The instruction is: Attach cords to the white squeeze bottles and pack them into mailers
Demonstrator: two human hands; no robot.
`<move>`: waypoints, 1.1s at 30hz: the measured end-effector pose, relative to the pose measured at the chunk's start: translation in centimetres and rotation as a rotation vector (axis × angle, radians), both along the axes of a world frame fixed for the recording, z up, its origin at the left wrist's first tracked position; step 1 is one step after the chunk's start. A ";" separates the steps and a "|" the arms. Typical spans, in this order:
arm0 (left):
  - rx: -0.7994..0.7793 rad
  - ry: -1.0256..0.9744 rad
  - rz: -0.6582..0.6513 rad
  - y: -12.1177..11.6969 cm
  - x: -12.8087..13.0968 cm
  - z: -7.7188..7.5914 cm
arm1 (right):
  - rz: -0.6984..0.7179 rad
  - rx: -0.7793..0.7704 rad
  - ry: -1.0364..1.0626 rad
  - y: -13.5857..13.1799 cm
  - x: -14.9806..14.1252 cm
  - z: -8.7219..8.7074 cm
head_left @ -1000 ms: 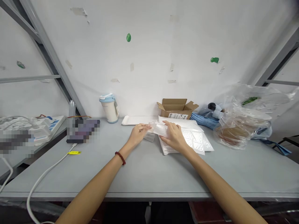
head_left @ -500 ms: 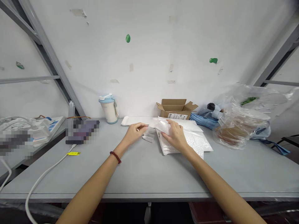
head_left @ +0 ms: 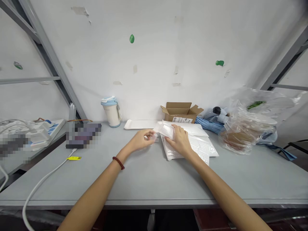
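My left hand [head_left: 141,140], with a red bead bracelet on its wrist, is closed with thumb and fingertips around a small clear plastic piece [head_left: 156,138], whose exact kind I cannot make out. Just to the right, my right hand [head_left: 180,138] grips the near-left part of a white bubble mailer [head_left: 202,148], thumb on the near side and fingers over the top. More white padded mailers [head_left: 213,150] lie stacked under it. The mailer's raised left end [head_left: 165,129] points toward my left hand.
Behind the stack stands an open cardboard box [head_left: 179,112]. A flat white packet [head_left: 139,124] and a lidded tumbler [head_left: 111,112] are to its left. Blue cloth straps [head_left: 209,124] and a clear plastic bag [head_left: 247,128] sit right. A cabled, blurred device [head_left: 83,136] lies left.
My left hand has moved slightly right and its fingers have come over the small clear plastic that lay on the table. My right hand stays on the mailer.
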State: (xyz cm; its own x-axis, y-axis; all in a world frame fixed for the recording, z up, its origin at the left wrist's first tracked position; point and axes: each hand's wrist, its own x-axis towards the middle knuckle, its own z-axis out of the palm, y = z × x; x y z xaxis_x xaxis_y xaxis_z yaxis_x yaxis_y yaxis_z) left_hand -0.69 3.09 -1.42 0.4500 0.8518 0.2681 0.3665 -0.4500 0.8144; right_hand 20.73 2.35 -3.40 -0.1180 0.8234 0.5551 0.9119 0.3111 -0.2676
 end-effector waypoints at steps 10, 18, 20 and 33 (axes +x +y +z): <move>-0.283 -0.913 0.359 1.2 -0.6 0.7 | 0.040 0.022 0.000 0.0 0.1 0.1; -0.301 -0.930 0.390 0.9 0.6 0.2 | 0.172 0.069 -0.063 -0.2 0.0 0.1; -0.293 -0.990 0.388 0.8 0.6 0.4 | 0.185 0.062 -0.074 -0.3 0.0 0.1; -0.244 -0.707 0.299 0.6 1.2 -0.6 | 0.168 0.073 -0.064 -0.1 0.0 -0.1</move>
State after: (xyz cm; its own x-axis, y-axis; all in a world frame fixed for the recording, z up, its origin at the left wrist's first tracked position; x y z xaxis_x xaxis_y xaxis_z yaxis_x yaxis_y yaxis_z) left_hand 0.48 3.68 -2.05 -0.0130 0.9807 0.1952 -0.1956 -0.1940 0.9613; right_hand 20.73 2.21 -3.52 -0.2874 0.7472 0.5993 0.8600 0.4767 -0.1820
